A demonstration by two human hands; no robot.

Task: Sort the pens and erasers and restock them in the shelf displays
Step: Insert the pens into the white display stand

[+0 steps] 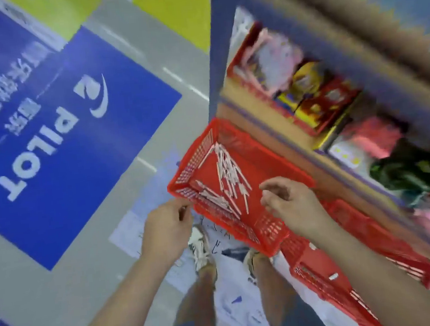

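Observation:
A red plastic basket (pixel 258 156) holds several white pens (pixel 226 173) lying loose on its floor. It rests tilted on a second red basket (pixel 321 265) beside the shelf. My left hand (pixel 167 229) is at the upper basket's near left corner, thumb and fingers curled and pinching its rim. My right hand (pixel 292 202) hovers over the basket's near right side with its fingers loosely bent and nothing in them. The whole view is motion-blurred.
A shelf unit (pixel 270 120) on the right carries red display boxes (pixel 321 105) of coloured stationery and pink and green items. Grey floor with a blue printed sign (pixel 56 131) lies to the left. My feet (pixel 203 245) stand under the baskets.

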